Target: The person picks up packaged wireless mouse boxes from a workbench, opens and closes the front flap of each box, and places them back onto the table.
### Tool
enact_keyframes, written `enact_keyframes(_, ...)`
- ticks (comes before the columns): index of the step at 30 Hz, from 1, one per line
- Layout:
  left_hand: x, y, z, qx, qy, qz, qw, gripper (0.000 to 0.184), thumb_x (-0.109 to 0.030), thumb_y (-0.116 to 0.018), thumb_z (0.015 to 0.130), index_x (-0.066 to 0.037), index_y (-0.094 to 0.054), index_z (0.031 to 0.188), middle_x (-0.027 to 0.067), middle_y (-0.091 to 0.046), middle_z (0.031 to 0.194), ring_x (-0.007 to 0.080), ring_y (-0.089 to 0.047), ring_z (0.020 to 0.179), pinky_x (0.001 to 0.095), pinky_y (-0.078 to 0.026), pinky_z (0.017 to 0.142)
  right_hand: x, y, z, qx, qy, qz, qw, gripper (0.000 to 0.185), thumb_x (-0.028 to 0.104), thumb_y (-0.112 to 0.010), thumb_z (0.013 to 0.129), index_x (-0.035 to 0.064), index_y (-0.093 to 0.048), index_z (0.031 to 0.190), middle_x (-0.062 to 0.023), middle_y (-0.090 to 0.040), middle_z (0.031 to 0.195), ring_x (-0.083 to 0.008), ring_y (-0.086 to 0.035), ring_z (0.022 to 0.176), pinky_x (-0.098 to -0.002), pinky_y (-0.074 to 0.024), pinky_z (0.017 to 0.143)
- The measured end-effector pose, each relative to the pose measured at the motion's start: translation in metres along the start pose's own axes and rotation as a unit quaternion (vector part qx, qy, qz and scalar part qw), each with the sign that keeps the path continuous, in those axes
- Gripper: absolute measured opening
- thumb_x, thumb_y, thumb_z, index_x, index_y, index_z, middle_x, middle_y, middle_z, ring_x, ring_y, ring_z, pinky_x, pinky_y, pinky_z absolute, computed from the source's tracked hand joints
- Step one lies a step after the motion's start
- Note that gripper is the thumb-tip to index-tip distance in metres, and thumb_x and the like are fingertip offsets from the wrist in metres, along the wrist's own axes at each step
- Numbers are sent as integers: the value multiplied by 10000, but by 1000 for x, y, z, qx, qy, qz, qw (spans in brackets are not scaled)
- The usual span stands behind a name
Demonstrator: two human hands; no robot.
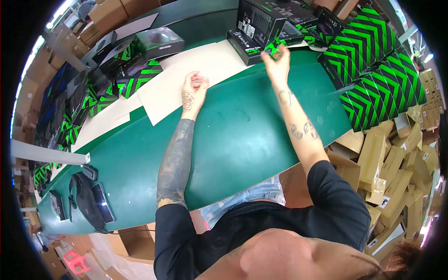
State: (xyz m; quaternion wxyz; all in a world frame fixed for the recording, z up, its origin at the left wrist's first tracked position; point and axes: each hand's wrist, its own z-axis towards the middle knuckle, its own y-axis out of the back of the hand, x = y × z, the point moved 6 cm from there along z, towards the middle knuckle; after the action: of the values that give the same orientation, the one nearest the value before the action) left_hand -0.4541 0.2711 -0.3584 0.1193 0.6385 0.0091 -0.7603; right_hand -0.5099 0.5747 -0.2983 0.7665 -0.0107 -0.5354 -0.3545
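My left hand (195, 89) hovers over the pale cardboard sheet (172, 84), its fingers loosely bent and nothing visible in them. Farther right, my right hand (278, 67) reaches toward the stacked black-and-green boxes, thumb and fingers apart. Nearest to it are a flat black box (246, 47) and a taller black box with white print (259, 23) standing behind and on it. I cannot tell whether my right fingertips touch the green-marked box corner beside them.
Large boxes with green chevrons (379, 91) are stacked at the table's right end. More packaged boxes (161, 42) line the back left. A black pouch (88, 200) and a phone (102, 203) lie on the green table (233, 135). Brown cartons (396, 172) pile up at right.
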Motion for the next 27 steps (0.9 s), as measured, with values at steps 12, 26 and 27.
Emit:
enact_keyframes(12,11,13,10,38,106,-424,899,847,-526,-563,899,-86,-128,1478,219,-393,1366,302,-528,1168,439,-447,972,134,-21,-95,124,467,-52,874,472,26,-662,521,128,-679,982,-74,-609,1009,-280,-579,977,-408,-465,832)
enact_keyframes(26,-6,-21,-3,150,132,-320,926,648,-558,-205,992,-76,-425,1366,104,-556,1212,173,-558,1089,305,-465,932,85,-28,-87,265,211,-47,940,408,382,-663,849,60,-643,1099,-99,-624,1124,-278,-546,1099,-366,-425,953)
enact_keyframes(27,14,-19,3,151,148,-340,916,682,-584,-178,982,-77,-441,1354,105,-566,1192,173,-561,1079,305,-466,928,74,-30,-89,255,143,71,954,365,349,-660,865,54,-647,1079,-91,-639,1068,-245,-575,1024,-337,-442,914)
